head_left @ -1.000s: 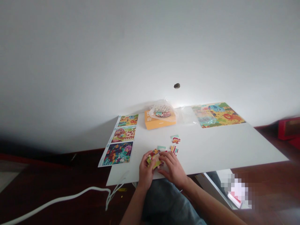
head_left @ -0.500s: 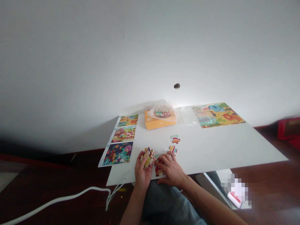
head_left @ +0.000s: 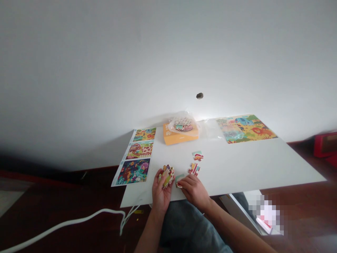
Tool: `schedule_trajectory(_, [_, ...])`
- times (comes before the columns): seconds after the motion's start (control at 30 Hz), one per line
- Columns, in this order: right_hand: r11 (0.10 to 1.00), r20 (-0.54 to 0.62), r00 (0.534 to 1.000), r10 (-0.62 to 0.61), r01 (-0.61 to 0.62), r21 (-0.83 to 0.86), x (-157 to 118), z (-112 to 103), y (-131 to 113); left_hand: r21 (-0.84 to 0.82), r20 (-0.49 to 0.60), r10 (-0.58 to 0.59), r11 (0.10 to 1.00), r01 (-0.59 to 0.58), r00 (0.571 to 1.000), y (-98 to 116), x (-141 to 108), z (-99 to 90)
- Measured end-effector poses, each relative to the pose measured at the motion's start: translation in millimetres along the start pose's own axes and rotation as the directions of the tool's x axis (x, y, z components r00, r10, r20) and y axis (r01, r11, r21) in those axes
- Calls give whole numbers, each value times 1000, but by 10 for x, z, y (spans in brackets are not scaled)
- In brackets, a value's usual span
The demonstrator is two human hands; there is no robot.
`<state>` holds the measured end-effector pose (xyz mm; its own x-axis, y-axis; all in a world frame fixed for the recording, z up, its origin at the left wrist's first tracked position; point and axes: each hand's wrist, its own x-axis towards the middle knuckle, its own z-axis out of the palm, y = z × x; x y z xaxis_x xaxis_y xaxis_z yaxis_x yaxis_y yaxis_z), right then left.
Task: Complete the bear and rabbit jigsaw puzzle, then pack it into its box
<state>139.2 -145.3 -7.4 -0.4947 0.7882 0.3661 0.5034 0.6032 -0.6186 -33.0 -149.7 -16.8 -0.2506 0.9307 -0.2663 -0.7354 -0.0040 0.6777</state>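
My left hand is closed around a stack of jigsaw pieces above the table's front edge. Just right of it, my right hand pinches a jigsaw piece, mostly covered by the fingers. Past those fingertips a pale green piece shows in part; whether it is joined to the pinched one I cannot tell. Beyond the right hand lie a red-and-white piece and, farther back, a piece with a pale green corner, apart from each other.
An orange box stands by the wall, with a clear bag of pieces on it. A sheet of three pictures overhangs the left edge. At the back right lies an animal picture, a clear plastic bag beside it.
My right hand has drawn its fingers together on a piece near the front edge, where it lay spread over the pieces. The left hand keeps its stack.
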Motion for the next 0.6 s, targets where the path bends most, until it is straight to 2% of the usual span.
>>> schedule_trajectory(0.13, [997,-104,993,56,-49,66,-15,-1,38,18,-19,9,1000,-9,1000,-5,-3,17])
schedule_trajectory(0.23, [996,-132,988,77,-81,-23,-1,13,49,54,-40,17,998,-15,999,-21,-4,25])
schedule_trajectory(0.4, [982,89,996,22,-5,-187,59,17,-14,65,-54,9,998,-6,999,-20,-9,29])
schedule_trajectory(0.6, [980,265,960,-89,132,-150,67,-129,-63,6,-38,-11,1000,11,999,16,-4,36])
